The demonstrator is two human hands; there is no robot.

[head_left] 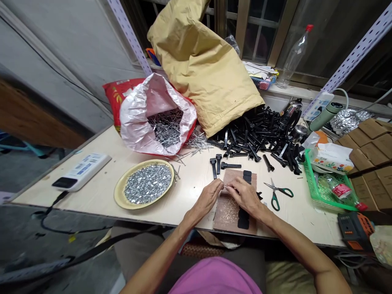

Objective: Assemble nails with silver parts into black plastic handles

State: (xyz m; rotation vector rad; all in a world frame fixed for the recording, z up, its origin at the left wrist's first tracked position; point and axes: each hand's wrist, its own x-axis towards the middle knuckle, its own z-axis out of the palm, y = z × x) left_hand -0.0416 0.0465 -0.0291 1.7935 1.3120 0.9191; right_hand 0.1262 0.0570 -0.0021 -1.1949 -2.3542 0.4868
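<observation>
My left hand (210, 197) and my right hand (245, 194) meet over a brown board (228, 214) at the table's front edge. Both pinch the ends of a thin metal pin (226, 187) held between their fingertips. Black flat pieces (246, 175) lie on the board beside my right hand. Three black T-shaped plastic parts (218, 163) lie just beyond the board. A yellow plate (120, 197) full of small silver nuts sits to the left of my left hand.
A white and red bag (137, 118) of long metal pins lies open at the back. A tan sack (205, 69) spills a heap of black plastic parts (260, 134). Green-handled scissors (277, 194), a green basket (309, 179), a power strip (81, 171) and cardboard boxes (370, 147) surround the work spot.
</observation>
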